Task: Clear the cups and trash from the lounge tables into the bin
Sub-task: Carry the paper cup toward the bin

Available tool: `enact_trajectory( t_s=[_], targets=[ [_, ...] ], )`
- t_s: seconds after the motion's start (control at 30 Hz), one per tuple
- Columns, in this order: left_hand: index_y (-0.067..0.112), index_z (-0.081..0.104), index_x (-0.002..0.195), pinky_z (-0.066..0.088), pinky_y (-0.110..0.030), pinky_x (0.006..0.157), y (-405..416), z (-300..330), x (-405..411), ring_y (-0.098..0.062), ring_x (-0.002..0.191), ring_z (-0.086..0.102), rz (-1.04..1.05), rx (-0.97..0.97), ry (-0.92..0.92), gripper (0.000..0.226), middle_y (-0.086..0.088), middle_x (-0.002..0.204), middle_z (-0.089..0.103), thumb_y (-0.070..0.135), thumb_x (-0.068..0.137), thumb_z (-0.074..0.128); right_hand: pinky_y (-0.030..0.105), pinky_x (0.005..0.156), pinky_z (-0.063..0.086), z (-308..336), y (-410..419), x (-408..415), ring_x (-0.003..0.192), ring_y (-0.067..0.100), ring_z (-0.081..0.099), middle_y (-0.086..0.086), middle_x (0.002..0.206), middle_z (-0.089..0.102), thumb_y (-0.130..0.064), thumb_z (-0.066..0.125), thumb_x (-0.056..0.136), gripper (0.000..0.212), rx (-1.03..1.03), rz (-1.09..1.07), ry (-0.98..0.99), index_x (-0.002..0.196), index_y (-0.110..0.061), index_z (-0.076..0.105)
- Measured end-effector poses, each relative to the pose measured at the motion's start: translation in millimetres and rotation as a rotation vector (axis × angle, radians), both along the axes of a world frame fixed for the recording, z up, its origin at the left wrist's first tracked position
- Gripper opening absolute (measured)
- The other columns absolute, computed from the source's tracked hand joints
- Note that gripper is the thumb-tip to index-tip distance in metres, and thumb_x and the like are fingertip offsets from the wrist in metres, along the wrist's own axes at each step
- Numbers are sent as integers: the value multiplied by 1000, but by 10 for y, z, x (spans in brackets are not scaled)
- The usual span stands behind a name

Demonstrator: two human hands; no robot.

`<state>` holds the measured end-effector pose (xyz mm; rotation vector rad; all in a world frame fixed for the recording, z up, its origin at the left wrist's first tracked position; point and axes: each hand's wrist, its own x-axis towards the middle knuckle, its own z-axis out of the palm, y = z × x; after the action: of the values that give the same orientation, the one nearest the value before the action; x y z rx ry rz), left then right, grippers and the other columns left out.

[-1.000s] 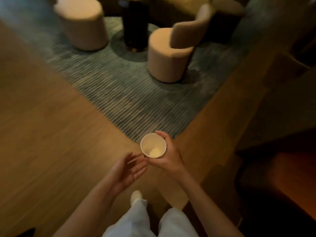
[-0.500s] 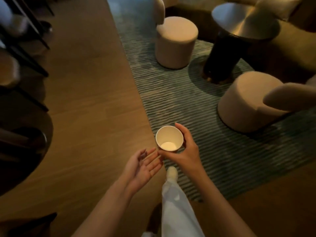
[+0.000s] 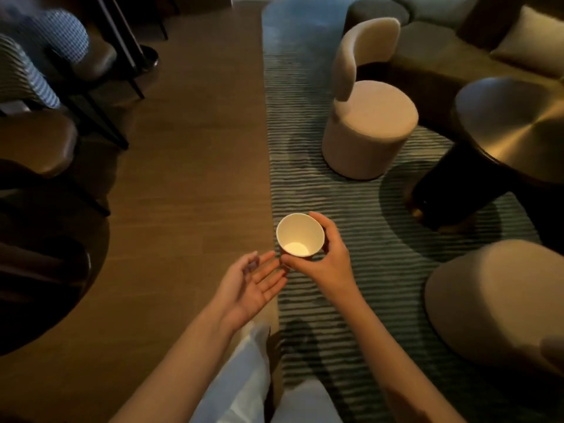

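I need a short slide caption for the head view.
Right hand carries an empty paper cup; left hand open.

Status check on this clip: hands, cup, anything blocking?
Right hand holds paper cup, upright, looks empty. Left hand open, palm up beside it. No bin in view. Floor ahead unobstructed; stool off right.

The right hand (image 3: 325, 259) reaches forward, fingers and thumb curled in a grip round a cup (image 3: 300, 235). The left hand (image 3: 251, 285) lies palm up just beside it, fingers relaxed.
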<state>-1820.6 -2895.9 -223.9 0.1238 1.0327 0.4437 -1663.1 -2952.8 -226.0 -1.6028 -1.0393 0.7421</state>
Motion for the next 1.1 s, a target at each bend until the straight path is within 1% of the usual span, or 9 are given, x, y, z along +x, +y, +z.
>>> enact_trajectory(
  t_s=[0.1,0.27,0.37,0.5,0.67,0.77,0.87,0.97,1.1],
  targets=[
    [5,63,111,47,-42,91,711,-128,246,-32,111,59,30,3,-21,32,-18,113,66,26,93,48,30,98,47,-90,769,288,115,1,53,-17,123,55,-30,89,58,83,17,36,-5,129,-26,47],
    [6,61,110,48,-41,85,2314,-128,857,-31,103,60,46,67,-37,31,-17,110,65,26,95,43,19,94,44,-53,2367,891,114,-3,52,-23,121,54,-25,90,59,80,55,40,-11,126,-28,47],
    [7,60,114,48,-41,88,3193,51,1239,-32,109,59,44,91,-64,32,-18,116,64,27,95,44,12,91,42,105,3209,1276,113,-5,51,-24,120,53,-24,90,60,79,78,28,-24,127,-24,47],
    [7,62,111,46,-41,93,4188,147,1809,-32,115,57,-23,92,-73,31,-18,117,64,27,95,45,7,86,41,189,4129,1843,111,-7,51,-26,117,54,-25,89,61,77,89,-16,-38,125,-30,46],
    [6,62,105,49,-41,82,5433,-44,2634,-31,102,61,-92,81,-38,30,-17,110,65,26,96,43,1,80,39,7,5309,2638,105,-15,52,-27,112,56,-20,89,60,74,36,-47,23,119,-39,48],
    [5,62,105,48,-43,88,6258,-4,3185,-32,102,62,-65,72,-52,30,-19,106,67,26,96,43,4,82,41,41,6154,3239,105,-11,54,-28,110,58,-25,89,60,73,42,-23,23,119,-40,47],
    [3,60,107,47,-44,91,7092,182,3777,-32,99,63,-60,76,-67,31,-21,100,69,26,97,42,16,88,46,207,7021,3831,108,-2,56,-22,113,60,-38,87,57,73,46,-20,33,117,-47,47],
    [6,58,107,51,-42,86,7892,336,4338,-29,92,62,-71,116,-92,29,-17,99,66,26,97,41,21,87,49,357,7868,4356,108,0,56,-19,114,58,-52,82,54,77,66,-20,-11,120,-39,47],
    [7,58,108,46,-40,90,8871,371,4845,-28,93,59,-37,96,-88,28,-14,101,62,26,97,41,16,83,48,361,8922,4865,103,-5,55,-22,111,57,-45,83,53,76,35,-4,-19,119,-36,47]
  ],
)
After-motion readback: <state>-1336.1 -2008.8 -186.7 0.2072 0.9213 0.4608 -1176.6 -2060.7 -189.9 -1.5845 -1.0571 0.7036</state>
